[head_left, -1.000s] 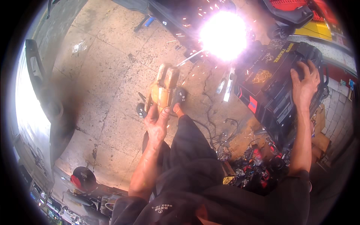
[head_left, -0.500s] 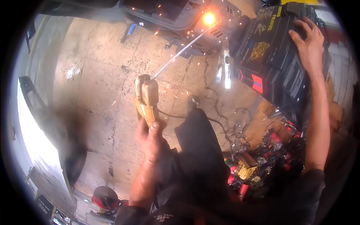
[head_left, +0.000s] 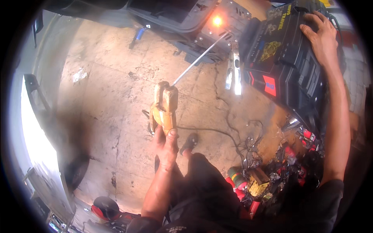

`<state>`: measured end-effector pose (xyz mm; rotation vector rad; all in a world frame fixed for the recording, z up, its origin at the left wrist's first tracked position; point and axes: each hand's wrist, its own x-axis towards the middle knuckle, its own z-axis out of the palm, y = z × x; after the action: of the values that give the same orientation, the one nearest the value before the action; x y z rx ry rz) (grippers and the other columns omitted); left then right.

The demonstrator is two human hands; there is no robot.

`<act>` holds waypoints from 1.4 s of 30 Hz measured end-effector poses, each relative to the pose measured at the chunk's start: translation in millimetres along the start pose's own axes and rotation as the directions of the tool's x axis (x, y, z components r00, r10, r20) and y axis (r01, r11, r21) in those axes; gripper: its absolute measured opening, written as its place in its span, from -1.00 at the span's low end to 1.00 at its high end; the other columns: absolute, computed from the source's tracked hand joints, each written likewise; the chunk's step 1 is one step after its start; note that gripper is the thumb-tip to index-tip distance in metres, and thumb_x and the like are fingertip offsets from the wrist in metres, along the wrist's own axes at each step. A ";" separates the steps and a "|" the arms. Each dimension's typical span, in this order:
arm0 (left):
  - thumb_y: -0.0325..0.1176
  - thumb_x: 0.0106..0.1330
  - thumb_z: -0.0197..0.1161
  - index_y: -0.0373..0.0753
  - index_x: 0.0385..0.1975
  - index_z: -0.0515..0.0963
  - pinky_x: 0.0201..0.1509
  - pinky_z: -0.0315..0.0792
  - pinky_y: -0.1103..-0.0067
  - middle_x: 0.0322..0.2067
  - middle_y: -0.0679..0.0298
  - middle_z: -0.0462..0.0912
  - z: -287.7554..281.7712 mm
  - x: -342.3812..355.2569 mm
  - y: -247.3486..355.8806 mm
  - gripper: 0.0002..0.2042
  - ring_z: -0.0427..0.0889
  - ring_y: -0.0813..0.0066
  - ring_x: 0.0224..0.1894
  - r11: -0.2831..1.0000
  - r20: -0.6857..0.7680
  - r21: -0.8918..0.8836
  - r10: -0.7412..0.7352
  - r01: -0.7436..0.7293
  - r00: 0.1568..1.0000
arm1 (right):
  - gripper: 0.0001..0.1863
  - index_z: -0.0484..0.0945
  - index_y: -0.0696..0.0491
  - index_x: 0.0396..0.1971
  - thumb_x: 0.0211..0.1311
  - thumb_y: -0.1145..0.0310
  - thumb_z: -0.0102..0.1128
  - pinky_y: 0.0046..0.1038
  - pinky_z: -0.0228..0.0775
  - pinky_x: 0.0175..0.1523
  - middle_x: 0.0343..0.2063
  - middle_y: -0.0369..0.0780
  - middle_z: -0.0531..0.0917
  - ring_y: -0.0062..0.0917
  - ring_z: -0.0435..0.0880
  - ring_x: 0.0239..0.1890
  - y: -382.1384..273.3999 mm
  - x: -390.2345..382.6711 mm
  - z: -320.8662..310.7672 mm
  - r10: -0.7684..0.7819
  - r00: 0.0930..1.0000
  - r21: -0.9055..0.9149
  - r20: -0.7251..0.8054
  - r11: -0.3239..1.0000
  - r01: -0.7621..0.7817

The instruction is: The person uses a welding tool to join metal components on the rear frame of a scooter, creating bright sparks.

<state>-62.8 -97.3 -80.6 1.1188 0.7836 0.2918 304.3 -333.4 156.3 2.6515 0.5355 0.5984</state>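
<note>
My left hand (head_left: pixel 167 149) is closed around a worn tan welding electrode holder (head_left: pixel 168 112). From its jaws a thin grey welding rod (head_left: pixel 200 59) slants up and right to a perforated grey metal plate (head_left: pixel 235 15). On that plate an orange spot (head_left: pixel 217 21) glows, a little apart from the rod's tip. My right hand (head_left: pixel 324 39) lies over the upper part of a large black case (head_left: pixel 287 58) with yellow print and a red-orange patch, thumb and fingers apart. Shiny metal strips (head_left: pixel 236 72) hang or lean beside the case; how they are fixed I cannot tell.
A dark cable (head_left: pixel 213 130) runs across the stained floor (head_left: pixel 116 93). Red, black and yellow odds and ends (head_left: pixel 279 167) lie heaped at lower right. A blue-handled tool (head_left: pixel 140 34) lies at upper left, and a black-and-red round object (head_left: pixel 105 209) at lower left.
The flying sparks are gone and the glow is smaller. The rod's tip has drawn slightly away from the glowing spot. My left hand has shifted right and lower in view; my right stays on the case.
</note>
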 end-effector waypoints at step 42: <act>-0.31 0.31 0.25 -0.34 -0.04 0.52 -0.33 0.40 0.64 -0.43 0.34 0.55 24.5 -9.2 7.4 -0.70 0.46 0.62 -0.42 0.988 0.020 0.149 -0.050 0.046 0.999 | -0.56 0.55 -0.14 0.04 0.15 0.08 0.18 -0.18 0.16 0.32 0.25 -0.28 0.38 -0.24 0.25 0.32 0.8 4.0 2.5 -0.021 1.000 -0.069 -0.004 0.997 0.020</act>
<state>-51.1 -116.4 -65.1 1.2388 0.8200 0.1816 309.1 -333.1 155.9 2.5774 0.5330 0.6059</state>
